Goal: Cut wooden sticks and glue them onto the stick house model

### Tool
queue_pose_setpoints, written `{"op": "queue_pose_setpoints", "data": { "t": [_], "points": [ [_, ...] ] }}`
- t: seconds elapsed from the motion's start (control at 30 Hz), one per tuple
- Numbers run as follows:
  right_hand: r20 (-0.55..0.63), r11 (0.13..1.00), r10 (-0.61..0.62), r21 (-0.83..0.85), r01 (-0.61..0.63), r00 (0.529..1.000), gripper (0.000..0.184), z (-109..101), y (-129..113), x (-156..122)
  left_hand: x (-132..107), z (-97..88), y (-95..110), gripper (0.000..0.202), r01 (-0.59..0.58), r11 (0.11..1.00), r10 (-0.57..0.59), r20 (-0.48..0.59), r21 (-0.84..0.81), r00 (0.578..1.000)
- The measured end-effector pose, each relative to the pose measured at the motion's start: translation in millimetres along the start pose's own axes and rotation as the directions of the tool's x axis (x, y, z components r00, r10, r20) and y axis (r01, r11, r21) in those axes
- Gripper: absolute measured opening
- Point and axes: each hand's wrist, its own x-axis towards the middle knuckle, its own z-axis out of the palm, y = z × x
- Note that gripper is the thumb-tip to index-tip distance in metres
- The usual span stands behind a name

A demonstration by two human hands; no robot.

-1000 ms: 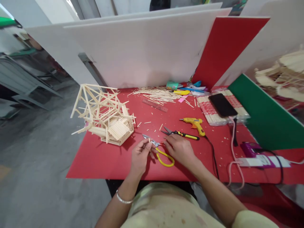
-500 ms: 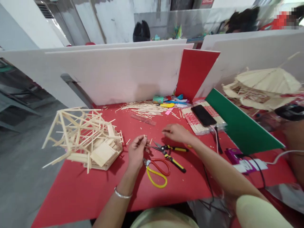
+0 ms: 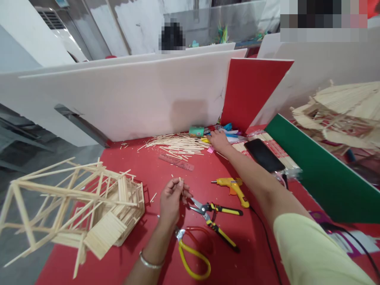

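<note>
L hand was pinched nearly closed, thumb to index, on a stick bit over the desk, well in from its L edge. R hand was partly curled nr the back edge, by a yellow cutter; couldn't tell if it gripped anything. Bit looked v. light & stiff, prob. not slippery but snappable; best pinched mid-length. Model, overhanging the L edge, looked light but fragile, prob. best held low.
</note>
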Motion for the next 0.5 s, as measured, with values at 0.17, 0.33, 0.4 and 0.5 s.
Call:
{"op": "queue_pose_setpoints", "data": {
  "t": [0.17, 0.33, 0.4, 0.5],
  "points": [
    [-0.066, 0.991, 0.121, 0.072, -0.116, 0.990, 0.039, -18, -8, -23, -27, -11.3, 11, 0.035, 0.012, 1.000, -0.012, 0.006, -0.023, 1.000],
    [-0.049, 0.895, 0.286, 0.371, -0.248, 0.957, 0.051, -38, -19, -89, -65, -27.9, 14, 0.034, 0.012, 0.998, -0.011, 0.024, -0.054, 1.000],
    [0.058, 0.728, 0.288, 0.635, -0.258, 0.956, 0.051, -41, -29, -116, -80, -36.1, 12, 0.033, 0.022, 0.998, -0.020, 0.045, -0.057, 0.999],
    [0.155, 0.479, 0.168, 0.850, -0.218, 0.973, 0.039, -41, -56, -152, -101, -49.3, 11, 0.032, 0.025, 0.997, -0.021, 0.054, -0.079, 0.998]
  ]
}}
